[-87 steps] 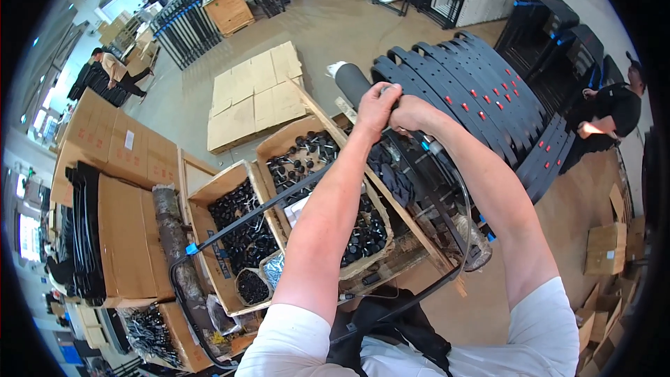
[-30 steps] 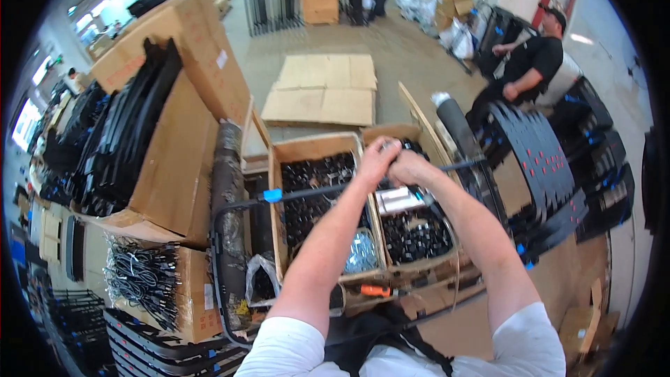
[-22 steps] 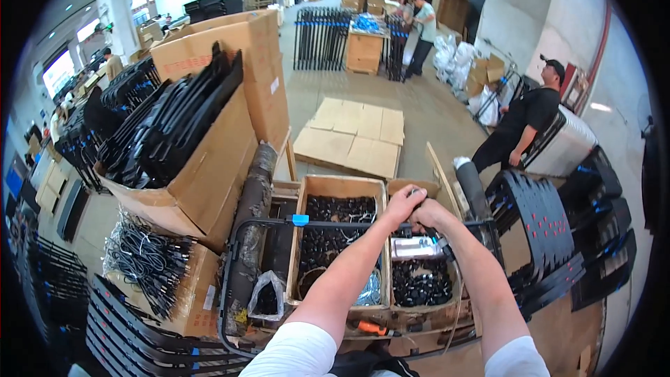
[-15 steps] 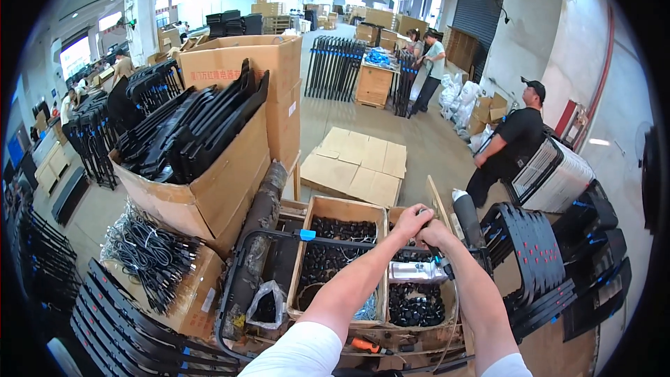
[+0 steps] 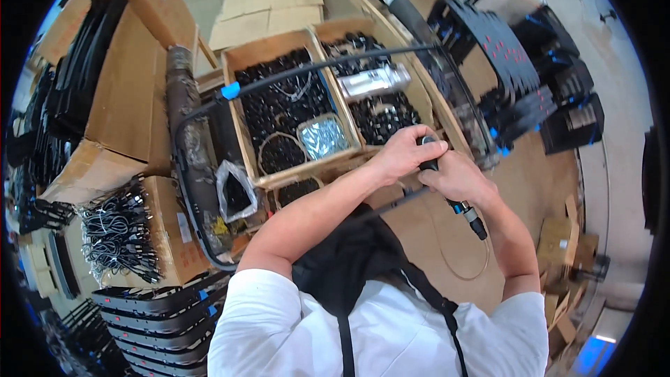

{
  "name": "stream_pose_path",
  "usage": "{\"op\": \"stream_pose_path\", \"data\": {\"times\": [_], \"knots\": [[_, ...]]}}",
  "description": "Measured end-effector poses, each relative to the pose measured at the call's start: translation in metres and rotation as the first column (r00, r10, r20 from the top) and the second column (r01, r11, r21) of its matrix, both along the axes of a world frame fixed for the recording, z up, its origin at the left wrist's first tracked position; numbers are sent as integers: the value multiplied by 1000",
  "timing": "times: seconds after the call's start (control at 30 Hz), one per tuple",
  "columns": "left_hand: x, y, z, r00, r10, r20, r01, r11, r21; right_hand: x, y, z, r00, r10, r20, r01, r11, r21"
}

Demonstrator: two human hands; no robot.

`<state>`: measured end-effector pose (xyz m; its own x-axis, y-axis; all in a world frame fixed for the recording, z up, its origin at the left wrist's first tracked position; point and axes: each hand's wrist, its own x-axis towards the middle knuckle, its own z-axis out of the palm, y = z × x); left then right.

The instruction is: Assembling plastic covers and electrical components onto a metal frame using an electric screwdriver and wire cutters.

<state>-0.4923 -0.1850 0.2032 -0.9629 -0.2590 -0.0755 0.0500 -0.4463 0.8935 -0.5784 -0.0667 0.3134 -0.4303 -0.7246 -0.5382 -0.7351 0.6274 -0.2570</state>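
Observation:
My right hand (image 5: 457, 178) is wrapped round a black pneumatic screwdriver (image 5: 457, 207) with a blue band; a thin pale hose (image 5: 486, 255) loops from its rear end. Closed on the front part of the same tool is my left hand (image 5: 407, 156), its thumb lying across it. The tool's tip is hidden by my fingers. Both hands are at the near right corner of a wooden parts box (image 5: 347, 160) full of small black pieces. Over the box lies a black tubular frame (image 5: 293, 73) with a blue tab (image 5: 230, 90).
A clear bottle (image 5: 373, 82) and a bag of silvery screws (image 5: 322, 137) lie in the box. Left stand a tall carton (image 5: 125, 91) of black parts and bundled cables (image 5: 118, 237). Stacked black frames (image 5: 499, 45) stand right; flat cardboard (image 5: 269, 10) lies beyond.
My view has tilted down and turned. My hands, still together on the screwdriver, have come from the box's far right side to its near right corner, closer to my body.

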Motion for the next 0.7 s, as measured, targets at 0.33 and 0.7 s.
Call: {"op": "stream_pose_path", "data": {"times": [0.33,0.7], "knots": [[34,96,-18,999,39,-2,-39,997,66,24,93,-13,995,102,18,-101,994,-39],[38,124,-31,974,227,-1,-227,972,63,7,112,-54,980,200,7,-196,967,-160]]}}
